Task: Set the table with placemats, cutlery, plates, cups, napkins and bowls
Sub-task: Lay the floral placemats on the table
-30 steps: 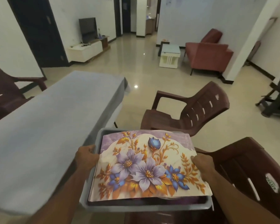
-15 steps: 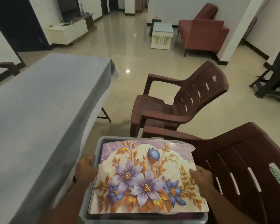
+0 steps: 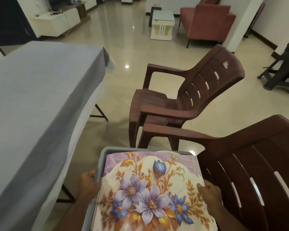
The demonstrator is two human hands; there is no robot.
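I carry a grey plastic bin (image 3: pixel 101 157) low in front of me. A floral placemat (image 3: pixel 150 189) with purple and blue flowers lies on top and hides what is inside. My left hand (image 3: pixel 88 180) grips the bin's left rim. My right hand (image 3: pixel 209 191) grips the right side, thumb on the placemat's edge. The table (image 3: pixel 35 90), covered with a bare grey cloth, stands to my left.
A brown plastic chair (image 3: pixel 260 172) is close on my right, its armrest just beyond the bin. A second brown chair (image 3: pixel 187 95) faces the table farther ahead. Glossy tiled floor runs between table and chairs. A red sofa (image 3: pixel 207 20) and white side table (image 3: pixel 163 25) stand far back.
The bin has come lower and nearer the right chair, away from over the table's edge. My view has tilted down. Both hands keep their hold.
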